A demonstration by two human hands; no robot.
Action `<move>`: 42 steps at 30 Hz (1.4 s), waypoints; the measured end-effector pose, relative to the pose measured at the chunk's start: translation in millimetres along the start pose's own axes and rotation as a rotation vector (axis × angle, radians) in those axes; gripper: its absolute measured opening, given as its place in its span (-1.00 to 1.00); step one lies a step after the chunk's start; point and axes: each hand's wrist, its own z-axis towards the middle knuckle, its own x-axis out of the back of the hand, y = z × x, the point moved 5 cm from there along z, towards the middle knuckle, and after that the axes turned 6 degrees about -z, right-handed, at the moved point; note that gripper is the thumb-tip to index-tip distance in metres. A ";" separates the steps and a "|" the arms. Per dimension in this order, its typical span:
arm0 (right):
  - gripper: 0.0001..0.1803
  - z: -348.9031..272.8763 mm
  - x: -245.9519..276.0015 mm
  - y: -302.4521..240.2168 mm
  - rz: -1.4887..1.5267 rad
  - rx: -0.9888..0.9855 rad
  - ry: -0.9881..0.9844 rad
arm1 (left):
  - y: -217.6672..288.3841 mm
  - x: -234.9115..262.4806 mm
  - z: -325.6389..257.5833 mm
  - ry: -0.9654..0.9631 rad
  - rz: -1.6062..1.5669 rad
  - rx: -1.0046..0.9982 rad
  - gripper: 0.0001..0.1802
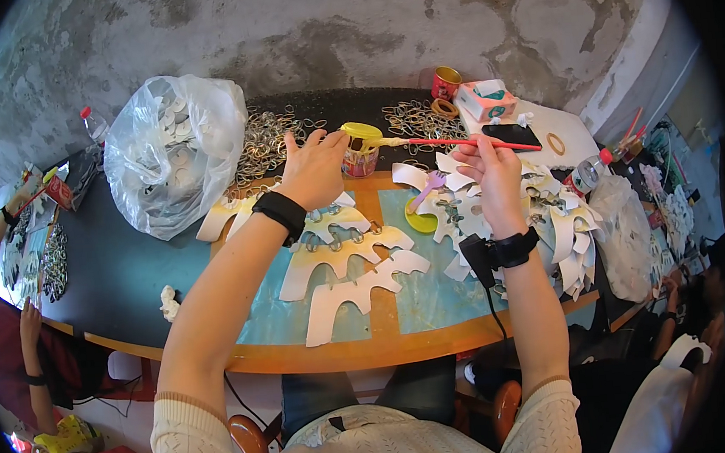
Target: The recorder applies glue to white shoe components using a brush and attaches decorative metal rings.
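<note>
My right hand grips a thin red-handled brush held level. Its pale, coated tip reaches left to the rim of a small printed can with a yellow lid tilted up at its top. Beside the can, my left hand has its fingers stretched out, the nearest at the lid's edge. Below my hands lie white scalloped pieces with yellowish coated edges; metal rings rest along some. A purple plastic fork lies by a yellow-green round lid.
A clear plastic bag of white pieces stands left, near heaped metal rings. White pieces pile up at right. Behind are a tissue box, black phone and red can. People work at both sides.
</note>
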 end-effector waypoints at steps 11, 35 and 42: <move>-0.67 7.0 15.4 -4.9 0.304 0.001 -0.218 | -3.1 -0.8 2.9 -0.049 -0.039 0.021 -0.39; -0.76 -6.5 6.1 -50.1 0.415 0.243 -0.479 | -3.8 1.6 2.9 -0.113 -0.076 0.053 -0.30; -0.71 -1.8 9.4 -50.7 0.409 0.234 -0.421 | -3.7 2.0 2.9 -0.129 -0.082 0.060 -0.28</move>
